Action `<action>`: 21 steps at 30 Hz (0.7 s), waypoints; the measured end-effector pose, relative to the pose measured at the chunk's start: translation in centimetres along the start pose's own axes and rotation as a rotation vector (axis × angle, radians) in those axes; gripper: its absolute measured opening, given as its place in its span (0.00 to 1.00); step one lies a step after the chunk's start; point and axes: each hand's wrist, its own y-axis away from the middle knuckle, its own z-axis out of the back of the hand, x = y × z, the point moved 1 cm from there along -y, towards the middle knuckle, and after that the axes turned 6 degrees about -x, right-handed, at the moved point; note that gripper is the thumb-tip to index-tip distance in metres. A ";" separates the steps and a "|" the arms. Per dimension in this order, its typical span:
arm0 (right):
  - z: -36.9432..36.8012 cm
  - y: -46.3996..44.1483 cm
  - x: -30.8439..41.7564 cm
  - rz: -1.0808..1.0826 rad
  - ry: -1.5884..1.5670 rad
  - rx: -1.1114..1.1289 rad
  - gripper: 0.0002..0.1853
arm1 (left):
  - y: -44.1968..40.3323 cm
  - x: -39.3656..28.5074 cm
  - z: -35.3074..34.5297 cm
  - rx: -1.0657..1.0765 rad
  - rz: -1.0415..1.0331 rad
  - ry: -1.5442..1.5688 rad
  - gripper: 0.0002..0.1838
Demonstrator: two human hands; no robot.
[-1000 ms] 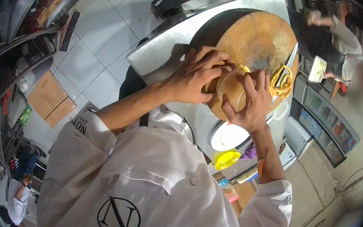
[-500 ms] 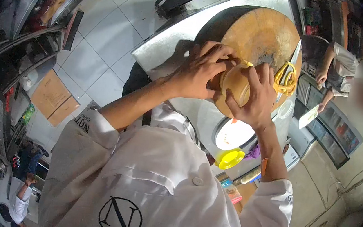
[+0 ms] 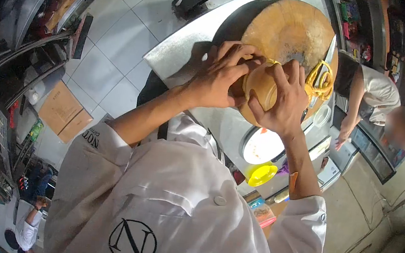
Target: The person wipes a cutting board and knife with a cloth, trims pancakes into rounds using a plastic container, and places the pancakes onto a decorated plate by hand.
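Observation:
My left hand (image 3: 221, 78) and my right hand (image 3: 287, 99) grip a round, translucent tan container (image 3: 262, 87) from both sides, with fingers curled around its rim. Yellowish material shows at its far edge; the contents are mostly hidden. The container is over the near edge of a round wooden chopping block (image 3: 295, 31). To the right on the block lie a knife (image 3: 331, 50) and a yellow coiled strip (image 3: 320, 83). What the strip is made of, I cannot tell.
A white plate with food bits (image 3: 263, 146), a yellow bowl (image 3: 262, 175) and a clear round tub (image 3: 322, 116) stand on the metal counter (image 3: 179, 48). Another person (image 3: 373, 92) is at the right; one more (image 3: 28, 226) is at the lower left.
Both my hands keep hold of the container, with little shift. The person at the right has lowered an arm, and the light tray they held is now down by the counter, apart from their hand.

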 end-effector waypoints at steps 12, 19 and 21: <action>0.4 -0.1 0.1 -0.073 -0.025 0.038 0.39 | -0.6 -0.2 0.3 0.018 -0.006 -0.029 0.44; 0.4 -0.3 0.3 -0.017 -0.058 -0.001 0.39 | -0.7 -0.2 0.0 0.003 0.048 0.013 0.47; 0.6 -0.1 -0.3 0.025 -0.075 0.012 0.39 | -1.1 -0.4 0.2 0.031 0.052 0.004 0.47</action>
